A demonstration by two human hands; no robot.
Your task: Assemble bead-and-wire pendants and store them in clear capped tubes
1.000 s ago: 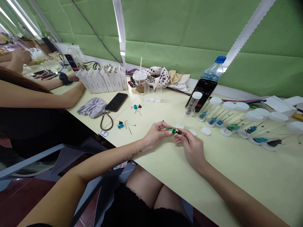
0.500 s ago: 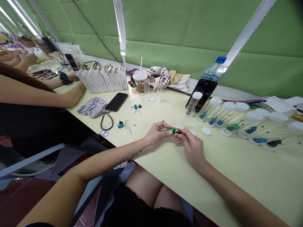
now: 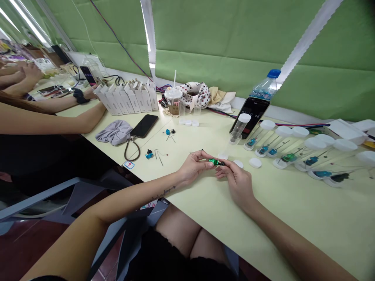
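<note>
Near the centre of the frame, the left hand [image 3: 193, 168] pinches a small shiny green piece [image 3: 213, 161] between thumb and fingertips, closed down with no visible gap around it. The right hand [image 3: 238, 183], just right of centre, has its thumb and forefinger closed about the black end [image 3: 222, 164] of that same piece, its other fingers curled beneath. The piece is held above the pale table [image 3: 281, 222], pointing roughly across the frame between the two hands. Just beyond the right hand lies a loose white cap [image 3: 255, 162]. Left of centre, a blue piece [image 3: 149, 154] rests beside some thin bent metal rods [image 3: 159, 156], with another blue fitting [image 3: 168, 132] farther up. Along the right side stands a row of clear tubes [image 3: 288, 157] with white tops, holding blue, green and black parts. Behind them, a phone showing a timer [image 3: 252, 113] leans against a bottle [image 3: 265, 88]. At the left edge, a co-worker's arm [image 3: 43, 119] reaches towards white boxes [image 3: 129, 101].
</note>
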